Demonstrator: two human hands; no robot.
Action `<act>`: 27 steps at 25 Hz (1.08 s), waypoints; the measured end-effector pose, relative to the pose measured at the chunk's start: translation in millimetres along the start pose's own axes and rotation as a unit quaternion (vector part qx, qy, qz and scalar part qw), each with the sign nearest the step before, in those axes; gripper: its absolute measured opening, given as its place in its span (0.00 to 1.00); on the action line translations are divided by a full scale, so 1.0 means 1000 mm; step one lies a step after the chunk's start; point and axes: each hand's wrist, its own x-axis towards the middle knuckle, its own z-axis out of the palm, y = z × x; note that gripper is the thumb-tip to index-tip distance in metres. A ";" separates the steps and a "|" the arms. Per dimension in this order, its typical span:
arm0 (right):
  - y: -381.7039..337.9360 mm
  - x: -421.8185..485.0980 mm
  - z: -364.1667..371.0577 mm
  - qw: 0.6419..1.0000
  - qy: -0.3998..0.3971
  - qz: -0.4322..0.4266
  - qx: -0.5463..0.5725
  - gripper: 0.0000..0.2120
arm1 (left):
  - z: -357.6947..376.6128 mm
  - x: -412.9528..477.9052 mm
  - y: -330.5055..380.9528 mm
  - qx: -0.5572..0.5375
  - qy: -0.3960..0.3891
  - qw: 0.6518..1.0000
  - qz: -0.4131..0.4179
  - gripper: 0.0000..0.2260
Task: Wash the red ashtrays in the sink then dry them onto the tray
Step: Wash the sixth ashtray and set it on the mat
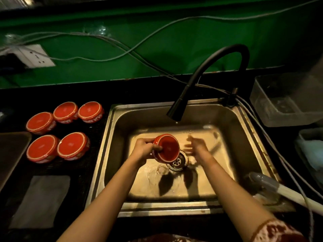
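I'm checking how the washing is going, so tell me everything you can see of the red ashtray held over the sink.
The held ashtray is a round, glossy red bowl, ceramic by its look, with pale lettering on its outer wall. It is tilted on its side, mouth towards the camera, above the sink floor beside the drain. The left hand grips its left side; the blurred right hand is apart from it.
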 end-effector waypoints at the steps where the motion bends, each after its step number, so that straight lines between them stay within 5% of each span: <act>1: 0.010 -0.016 0.011 0.995 -0.086 0.038 0.018 0.14 | -0.003 -0.002 -0.003 -0.014 0.001 1.000 -0.010 0.20; 6: 0.006 -0.056 0.048 0.969 -0.248 -0.003 0.005 0.14 | -0.041 -0.017 -0.016 -0.071 0.032 0.997 -0.028 0.21; 12: -0.021 -0.093 0.129 0.955 -0.291 -0.031 -0.042 0.13 | -0.130 -0.027 -0.012 -0.085 0.077 0.993 0.029 0.18; 17: -0.025 -0.109 0.204 0.962 -0.261 -0.048 -0.062 0.21 | -0.218 -0.031 -0.017 0.018 0.120 0.989 0.089 0.19; 19: -0.021 -0.111 0.222 0.967 -0.240 -0.051 -0.070 0.19 | -0.250 -0.022 -0.025 0.222 0.157 0.950 0.155 0.22; 23: -0.008 -0.111 0.246 0.973 -0.211 -0.040 -0.086 0.19 | -0.288 0.004 -0.041 0.572 0.120 0.787 0.198 0.35; 27: -0.005 -0.108 0.254 0.979 -0.181 -0.041 -0.088 0.20 | -0.300 0.026 -0.044 0.590 0.123 0.773 0.196 0.38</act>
